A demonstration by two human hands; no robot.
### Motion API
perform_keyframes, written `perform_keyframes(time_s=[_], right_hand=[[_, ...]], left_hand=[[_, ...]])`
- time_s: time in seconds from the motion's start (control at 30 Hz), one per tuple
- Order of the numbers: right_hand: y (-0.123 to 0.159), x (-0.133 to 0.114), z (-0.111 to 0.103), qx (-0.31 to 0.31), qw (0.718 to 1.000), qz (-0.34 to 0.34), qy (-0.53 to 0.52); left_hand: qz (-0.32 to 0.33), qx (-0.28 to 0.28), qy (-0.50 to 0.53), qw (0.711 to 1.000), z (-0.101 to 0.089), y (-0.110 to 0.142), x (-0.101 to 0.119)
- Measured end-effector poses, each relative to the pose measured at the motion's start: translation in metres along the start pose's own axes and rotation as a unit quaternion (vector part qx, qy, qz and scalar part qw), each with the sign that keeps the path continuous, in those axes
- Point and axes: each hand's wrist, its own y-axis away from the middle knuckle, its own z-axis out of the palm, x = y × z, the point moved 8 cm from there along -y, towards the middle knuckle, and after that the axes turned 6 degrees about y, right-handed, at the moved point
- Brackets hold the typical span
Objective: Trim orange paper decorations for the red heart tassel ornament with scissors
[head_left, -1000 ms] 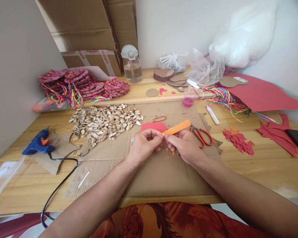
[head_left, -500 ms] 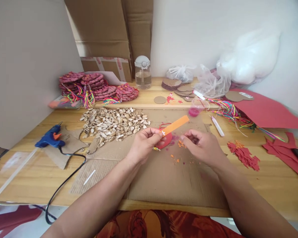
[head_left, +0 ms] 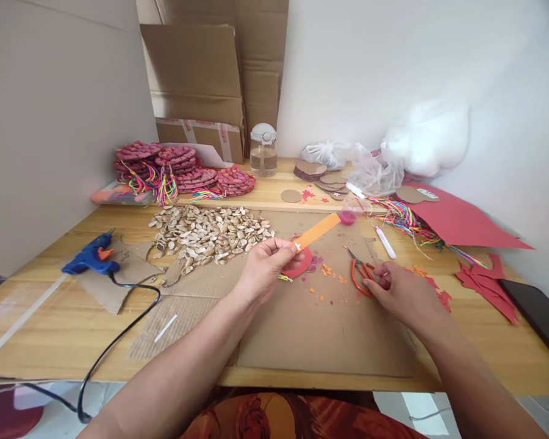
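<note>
Left hand (head_left: 269,268): thumb and fingers pinch the near end of an orange strip (head_left: 318,230), free end aimed at 2 o'clock, raised above the cardboard (head_left: 311,341). Red disc (head_left: 306,263) partly hidden behind those fingers. Right hand (head_left: 396,289): at the scissors' (head_left: 360,274) orange handles, 3 o'clock of the left; cannot tell if the grip is closed. Scissor tips toward 11. Orange scraps (head_left: 327,269) between hands. From left hand: shells (head_left: 215,235) at 10, glue gun (head_left: 89,256) at 9, bottle (head_left: 263,160) at 12.
</note>
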Motion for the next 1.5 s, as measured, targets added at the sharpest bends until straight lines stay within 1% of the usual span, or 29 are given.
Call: perform_keyframes(time_s=[0.13,0.23,0.3,0.33,0.37,0.4,0.43,0.47,0.5,0.53,0.6,0.63,0.7,0.83,0.9,1.0,1.17,1.3,1.5], right_hand=[[-0.008,0.008,-0.001,-0.016,1.0,0.004,-0.023],[-0.007,0.012,-0.007,-0.017,0.998,0.022,-0.049],[0.0,0.006,-0.013,-0.02,0.993,0.027,-0.113],[0.004,-0.002,-0.015,-0.034,0.984,0.015,-0.173],[0.009,-0.015,-0.014,-0.067,0.964,-0.007,-0.257],[0.015,-0.031,-0.013,-0.114,0.928,-0.031,-0.353],[0.021,-0.047,-0.011,-0.165,0.89,-0.046,-0.423],[0.028,-0.064,-0.008,-0.213,0.857,-0.056,-0.467],[0.033,-0.079,-0.007,-0.247,0.831,-0.068,-0.494],[0.037,-0.094,-0.006,-0.272,0.813,-0.085,-0.507],[0.041,-0.117,-0.003,-0.296,0.797,-0.117,-0.512],[0.041,-0.125,-0.002,-0.299,0.793,-0.133,-0.514],[0.041,-0.135,0.004,-0.296,0.793,-0.154,-0.509],[0.04,-0.139,0.019,-0.288,0.817,-0.156,-0.475],[0.04,-0.14,0.023,-0.284,0.827,-0.158,-0.459],[0.039,-0.141,0.024,-0.272,0.836,-0.161,-0.448],[0.037,-0.14,0.024,-0.261,0.834,-0.152,-0.463],[0.037,-0.14,0.027,-0.265,0.83,-0.145,-0.469],[0.037,-0.139,0.03,-0.27,0.834,-0.134,-0.462]], left_hand=[[-0.005,-0.009,0.002,1.0,0.004,0.003,0.003],[-0.002,-0.011,-0.008,1.0,0.007,0.007,0.011],[0.003,-0.011,-0.011,1.0,0.008,0.008,0.017],[0.006,-0.011,-0.009,1.0,0.008,0.008,0.02],[0.009,-0.011,-0.005,1.0,0.008,0.008,0.023],[0.01,-0.011,-0.001,1.0,0.008,0.007,0.026],[0.01,-0.011,0.002,1.0,0.007,0.006,0.028],[0.008,-0.01,0.004,1.0,0.007,0.004,0.029],[0.004,-0.011,0.004,1.0,0.007,0.002,0.029],[0.001,-0.011,0.004,1.0,0.006,0.001,0.029],[-0.004,-0.013,0.005,1.0,0.004,-0.003,0.028],[-0.007,-0.014,0.007,1.0,0.002,-0.005,0.026],[-0.013,-0.011,0.012,1.0,-0.003,-0.008,0.021],[-0.038,0.007,0.018,0.999,-0.013,-0.01,0.007],[-0.055,0.008,0.022,0.998,-0.013,-0.009,0.001],[-0.071,0.011,0.026,0.997,-0.012,-0.007,-0.004],[-0.083,0.026,0.036,0.996,-0.009,-0.005,-0.006],[-0.087,0.039,0.035,0.995,-0.012,-0.006,-0.009],[-0.091,0.049,0.027,0.994,-0.014,-0.006,-0.011]])
